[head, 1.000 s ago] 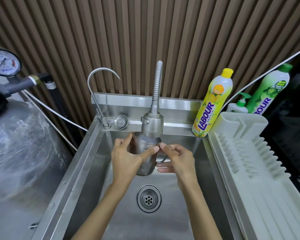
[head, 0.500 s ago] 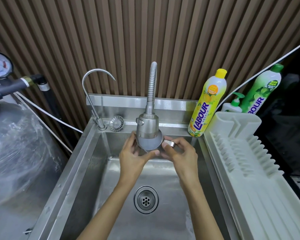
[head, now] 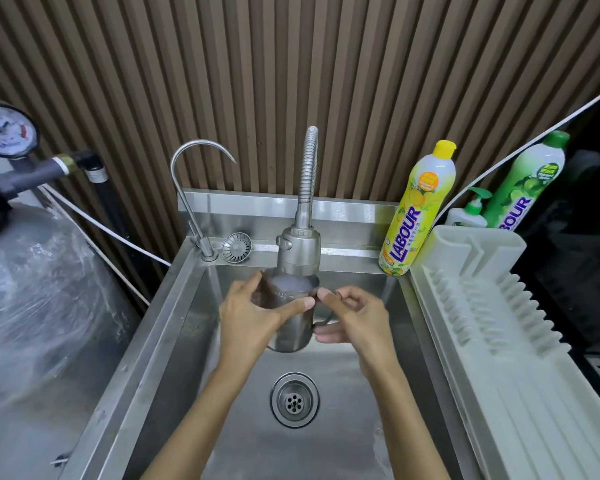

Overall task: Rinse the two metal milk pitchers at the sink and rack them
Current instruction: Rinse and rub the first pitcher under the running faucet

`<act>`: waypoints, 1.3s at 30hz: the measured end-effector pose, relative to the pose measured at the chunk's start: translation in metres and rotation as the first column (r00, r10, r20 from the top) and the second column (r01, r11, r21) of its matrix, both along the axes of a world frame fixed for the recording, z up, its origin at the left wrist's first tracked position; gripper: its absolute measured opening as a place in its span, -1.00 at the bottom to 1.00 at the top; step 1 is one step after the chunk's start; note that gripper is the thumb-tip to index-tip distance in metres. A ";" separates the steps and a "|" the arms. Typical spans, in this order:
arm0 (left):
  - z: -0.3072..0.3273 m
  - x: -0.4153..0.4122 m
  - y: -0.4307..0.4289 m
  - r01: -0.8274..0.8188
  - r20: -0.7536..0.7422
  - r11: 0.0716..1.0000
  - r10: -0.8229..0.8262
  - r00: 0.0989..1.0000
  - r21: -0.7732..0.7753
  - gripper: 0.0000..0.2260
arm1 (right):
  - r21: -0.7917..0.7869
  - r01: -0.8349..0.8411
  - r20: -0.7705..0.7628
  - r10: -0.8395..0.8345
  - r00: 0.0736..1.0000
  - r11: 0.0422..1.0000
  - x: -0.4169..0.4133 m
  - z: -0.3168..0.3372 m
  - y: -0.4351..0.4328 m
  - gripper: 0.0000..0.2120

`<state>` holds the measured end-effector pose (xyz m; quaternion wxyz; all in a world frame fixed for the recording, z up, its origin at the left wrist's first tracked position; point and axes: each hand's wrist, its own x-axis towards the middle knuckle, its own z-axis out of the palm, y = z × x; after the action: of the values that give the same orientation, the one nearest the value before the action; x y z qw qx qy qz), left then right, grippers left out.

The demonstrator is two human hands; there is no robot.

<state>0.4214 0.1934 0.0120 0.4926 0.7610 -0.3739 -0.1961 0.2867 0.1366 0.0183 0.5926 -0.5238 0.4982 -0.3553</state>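
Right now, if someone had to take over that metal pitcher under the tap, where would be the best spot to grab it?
Probably the handle, coming from the right. The pitcher stands upright under the spray head, its handle facing right beside the right hand. The left hand already wraps the smooth, wet body.

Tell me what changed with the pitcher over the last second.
The milk pitcher, tipped mouth-toward-camera half a second ago, is back upright under the spray faucet. The left hand still wraps its body; the right hand stays at the handle. The dish rack remains bare.
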 end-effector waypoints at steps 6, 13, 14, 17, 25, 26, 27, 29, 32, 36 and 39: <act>-0.019 0.000 -0.010 0.170 -0.385 0.985 -0.157 0.909 -0.002 -0.58 | -0.373 -0.093 -0.515 -0.123 0.848 0.923 0.003 0.011 -0.003 -0.84; -0.048 0.011 -0.042 0.188 -0.379 0.940 -0.069 0.923 0.285 -0.65 | -0.544 -0.318 -0.670 -0.174 0.722 0.777 0.024 -0.008 -0.021 -0.83; -0.052 0.012 -0.045 0.187 -0.355 0.930 -0.068 0.933 0.315 -0.70 | -0.556 -0.344 -0.680 -0.176 0.711 0.757 0.026 -0.011 -0.023 -0.86; -0.063 0.015 -0.051 0.175 -0.302 0.918 -0.064 0.951 0.355 -0.76 | -0.572 -0.402 -0.711 -0.188 0.678 0.715 0.031 -0.022 -0.027 -0.90; -0.078 0.017 -0.052 0.230 -0.353 0.916 -0.107 0.930 0.328 -0.62 | -0.563 -0.495 -0.747 -0.152 0.647 0.661 0.034 -0.030 -0.022 -0.81; -0.079 0.016 -0.051 0.240 -0.371 0.920 -0.115 0.921 0.310 -0.65 | -0.567 -0.502 -0.747 -0.149 0.648 0.653 0.034 -0.031 -0.021 -0.82; -0.080 0.017 -0.051 0.249 -0.395 0.924 -0.121 0.911 0.290 -0.65 | -0.575 -0.506 -0.743 -0.151 0.652 0.643 0.035 -0.031 -0.021 -0.84; -0.080 0.016 -0.052 0.254 -0.429 0.933 -0.126 0.894 0.254 -0.63 | -0.612 -0.501 -0.720 -0.169 0.674 0.612 0.035 -0.030 -0.021 -0.84; -0.079 0.014 -0.053 0.263 -0.452 0.940 -0.141 0.881 0.219 -0.55 | -0.677 -0.451 -0.663 -0.215 0.717 0.581 0.036 -0.031 -0.024 -0.81; -0.074 0.012 -0.052 0.296 -0.491 0.940 -0.179 0.853 0.172 -0.46 | -0.684 -0.407 -0.638 -0.225 0.737 0.605 0.031 -0.029 -0.026 -0.91; -0.067 0.010 -0.049 0.340 -0.499 0.933 -0.239 0.833 0.119 -0.39 | -0.667 -0.343 -0.613 -0.227 0.757 0.661 0.028 -0.030 -0.029 -0.94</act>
<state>0.4316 0.1442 -0.0549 0.4534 0.6695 -0.3305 -0.4869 0.3143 0.1077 -0.0117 0.1238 -0.8250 0.4617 -0.3015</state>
